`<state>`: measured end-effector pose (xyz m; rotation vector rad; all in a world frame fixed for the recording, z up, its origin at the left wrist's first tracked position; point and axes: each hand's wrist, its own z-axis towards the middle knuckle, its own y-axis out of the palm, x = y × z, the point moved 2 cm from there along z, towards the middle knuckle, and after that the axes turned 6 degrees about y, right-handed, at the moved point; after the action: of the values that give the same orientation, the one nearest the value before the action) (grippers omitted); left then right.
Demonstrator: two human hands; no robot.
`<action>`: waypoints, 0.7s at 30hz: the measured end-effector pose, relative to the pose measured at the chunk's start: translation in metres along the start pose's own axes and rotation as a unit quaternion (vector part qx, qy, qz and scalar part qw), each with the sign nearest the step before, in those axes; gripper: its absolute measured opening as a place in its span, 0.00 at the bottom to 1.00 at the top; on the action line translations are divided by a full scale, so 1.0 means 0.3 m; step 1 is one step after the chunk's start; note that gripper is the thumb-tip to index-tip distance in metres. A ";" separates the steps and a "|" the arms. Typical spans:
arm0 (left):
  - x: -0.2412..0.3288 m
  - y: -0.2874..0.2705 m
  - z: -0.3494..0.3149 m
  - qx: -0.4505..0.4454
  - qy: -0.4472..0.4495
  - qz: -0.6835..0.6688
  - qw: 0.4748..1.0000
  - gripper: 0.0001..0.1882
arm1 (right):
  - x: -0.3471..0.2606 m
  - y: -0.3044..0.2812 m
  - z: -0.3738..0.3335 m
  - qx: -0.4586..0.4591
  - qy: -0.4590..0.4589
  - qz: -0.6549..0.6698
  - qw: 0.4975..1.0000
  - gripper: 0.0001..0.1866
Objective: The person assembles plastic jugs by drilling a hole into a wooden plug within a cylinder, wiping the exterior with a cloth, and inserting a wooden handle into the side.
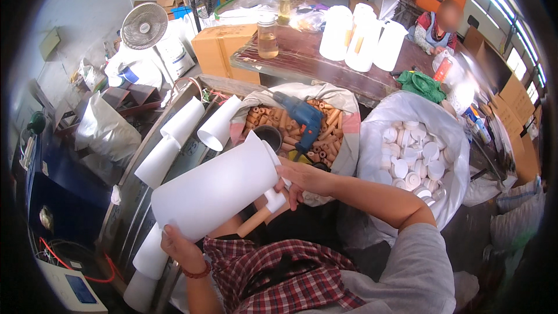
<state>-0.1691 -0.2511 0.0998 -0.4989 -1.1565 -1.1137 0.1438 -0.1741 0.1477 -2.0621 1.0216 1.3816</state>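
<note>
A large white plastic scoop-like cylinder (215,191) lies slantwise across my lap, one end flaring to a pointed lip. My left hand (180,250) grips its lower left end, thumb on the outside. At the other end my right hand (299,179) has its fingers curled round the rim. Below that hand a tan wooden handle (254,222) sticks out of a white fitting (275,200); whether it is joined to the cylinder is hidden. Several similar white cylinders (214,130) lie to the left on a metal-railed frame.
A sack (347,166) of wooden handles stands ahead, with a blue power drill (304,117) on top. A plastic-lined bag (460,160) of white round caps is at right. Finished-looking white scoops (359,52) stand on a brown table (302,64). Two people work beyond.
</note>
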 end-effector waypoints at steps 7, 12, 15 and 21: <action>0.002 0.140 0.103 0.097 -0.131 -0.090 0.982 0.30 | 0.047 -0.015 0.035 -0.047 -0.056 0.137 0.988 0.25; -0.003 0.357 0.151 0.040 -0.167 -0.187 0.967 0.30 | -0.031 0.039 0.004 -0.058 -0.189 0.054 0.979 0.17; -0.114 0.371 0.213 -0.055 -0.144 -0.121 0.981 0.30 | -0.099 -0.066 0.003 0.074 -0.282 0.094 0.952 0.14; -0.263 -0.081 0.269 0.055 -0.080 0.085 0.992 0.30 | -0.304 -0.499 0.028 0.411 -0.223 -0.085 0.880 0.19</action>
<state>-0.2271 -0.1625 0.0540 -0.5981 -1.2817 -0.8704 0.2359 -0.0452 0.2232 -1.1103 0.9570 0.9991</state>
